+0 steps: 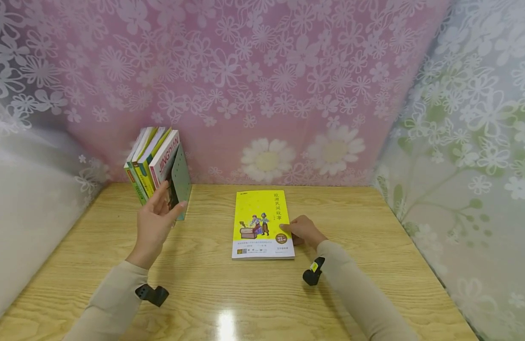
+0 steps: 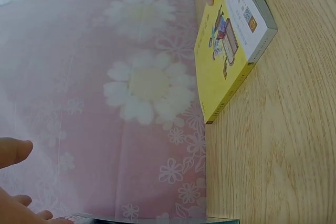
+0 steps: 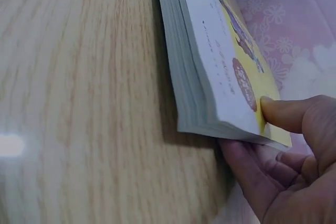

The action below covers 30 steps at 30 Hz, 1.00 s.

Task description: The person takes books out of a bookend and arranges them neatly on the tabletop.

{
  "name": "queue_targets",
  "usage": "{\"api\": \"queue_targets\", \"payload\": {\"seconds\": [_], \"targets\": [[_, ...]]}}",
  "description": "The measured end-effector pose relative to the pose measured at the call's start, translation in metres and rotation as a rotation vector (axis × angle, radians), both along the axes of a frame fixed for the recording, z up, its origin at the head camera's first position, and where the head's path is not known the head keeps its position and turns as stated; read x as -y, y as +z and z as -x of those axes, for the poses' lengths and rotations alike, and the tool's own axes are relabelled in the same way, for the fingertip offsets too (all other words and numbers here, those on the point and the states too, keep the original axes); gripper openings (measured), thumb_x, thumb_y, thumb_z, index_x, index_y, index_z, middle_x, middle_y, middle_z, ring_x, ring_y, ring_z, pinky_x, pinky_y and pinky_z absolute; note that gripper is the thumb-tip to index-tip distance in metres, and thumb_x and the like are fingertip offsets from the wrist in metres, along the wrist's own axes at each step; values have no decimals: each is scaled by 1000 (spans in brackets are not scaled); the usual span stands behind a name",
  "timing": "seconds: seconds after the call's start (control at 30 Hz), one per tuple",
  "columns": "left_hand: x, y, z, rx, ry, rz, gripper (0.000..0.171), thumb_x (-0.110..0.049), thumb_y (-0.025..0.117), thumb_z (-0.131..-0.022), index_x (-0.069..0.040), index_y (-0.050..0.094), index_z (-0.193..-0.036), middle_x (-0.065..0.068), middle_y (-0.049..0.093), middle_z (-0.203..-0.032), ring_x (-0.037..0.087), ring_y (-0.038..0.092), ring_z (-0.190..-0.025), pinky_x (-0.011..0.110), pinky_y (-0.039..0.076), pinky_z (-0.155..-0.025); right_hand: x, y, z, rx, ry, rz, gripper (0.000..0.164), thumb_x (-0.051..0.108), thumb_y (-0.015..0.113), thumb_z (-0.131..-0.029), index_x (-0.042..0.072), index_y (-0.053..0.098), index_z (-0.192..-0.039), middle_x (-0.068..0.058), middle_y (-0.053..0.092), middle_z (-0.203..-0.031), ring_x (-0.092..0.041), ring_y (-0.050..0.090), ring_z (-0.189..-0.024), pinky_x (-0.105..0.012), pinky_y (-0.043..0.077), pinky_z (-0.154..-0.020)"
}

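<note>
A yellow paperback book [image 1: 255, 208] with a white band along its near edge lies face up on the wooden table. My right hand [image 1: 306, 231] pinches its right edge, the thumb on the cover and the fingers under it; the right wrist view shows that edge [image 3: 197, 87] slightly off the table. My left hand [image 1: 153, 225] is raised at the front of a row of upright books [image 1: 149, 161], thumb and fingers spread apart and holding nothing. Its fingertips overlap the white book with red lettering [image 1: 166, 158] and the pale green bookend [image 1: 182, 182] in the head view.
The wooden table [image 1: 211, 284] runs back to a pink floral curtain [image 1: 253, 94]. White floral sheeting [image 1: 471, 142] hangs along the right side, and pale sheeting [image 1: 36, 203] borders the left. The bookend stands at the right of the upright books.
</note>
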<state>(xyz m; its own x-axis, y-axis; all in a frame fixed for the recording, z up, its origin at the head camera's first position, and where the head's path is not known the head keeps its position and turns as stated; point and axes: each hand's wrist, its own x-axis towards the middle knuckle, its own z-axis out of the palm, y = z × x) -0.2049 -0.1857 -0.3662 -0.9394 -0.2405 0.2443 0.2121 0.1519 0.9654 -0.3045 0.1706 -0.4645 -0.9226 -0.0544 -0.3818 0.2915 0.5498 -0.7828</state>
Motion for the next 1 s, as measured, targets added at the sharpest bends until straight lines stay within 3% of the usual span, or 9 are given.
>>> {"api": "queue_targets", "payload": {"seconds": [0.17,0.4,0.6,0.77,1.0], "targets": [[1,1,2,-81,66,-49,66,-2,67,-89,-7,37,-147,6,35,-153,19,31,-141,28,31,-111,1,4,0,-18,-2,-59,31,27,70,-88,-4,70,-91,-10,70,-78,-18,68,-63,-33,58,-60],[4,4,4,-128,115,-61,68,-3,66,-89,-11,35,-149,3,33,-154,18,30,-142,32,28,-114,3,6,1,-12,-24,-102,34,28,73,-87,-4,65,-96,-13,66,-84,-21,67,-67,-32,58,-60],[6,6,5,-94,119,-89,73,-4,66,-89,-13,28,-151,3,27,-157,18,27,-143,30,26,-114,0,4,-1,-23,-20,-66,33,27,72,-87,-5,69,-95,-12,67,-82,-18,66,-65,-31,58,-60],[8,6,9,-51,115,-103,74,-4,65,-90,-14,26,-152,3,25,-157,17,25,-143,31,25,-115,-7,1,-3,10,-22,48,26,22,72,-87,-4,72,-91,-8,66,-80,-15,61,-68,-28,57,-63],[12,3,17,-33,116,-103,75,-3,65,-90,-12,24,-152,4,23,-158,16,23,-144,30,22,-116,-14,0,-3,52,-43,135,29,15,70,-88,-6,68,-108,-10,68,-92,-15,63,-76,-27,58,-69]]}}
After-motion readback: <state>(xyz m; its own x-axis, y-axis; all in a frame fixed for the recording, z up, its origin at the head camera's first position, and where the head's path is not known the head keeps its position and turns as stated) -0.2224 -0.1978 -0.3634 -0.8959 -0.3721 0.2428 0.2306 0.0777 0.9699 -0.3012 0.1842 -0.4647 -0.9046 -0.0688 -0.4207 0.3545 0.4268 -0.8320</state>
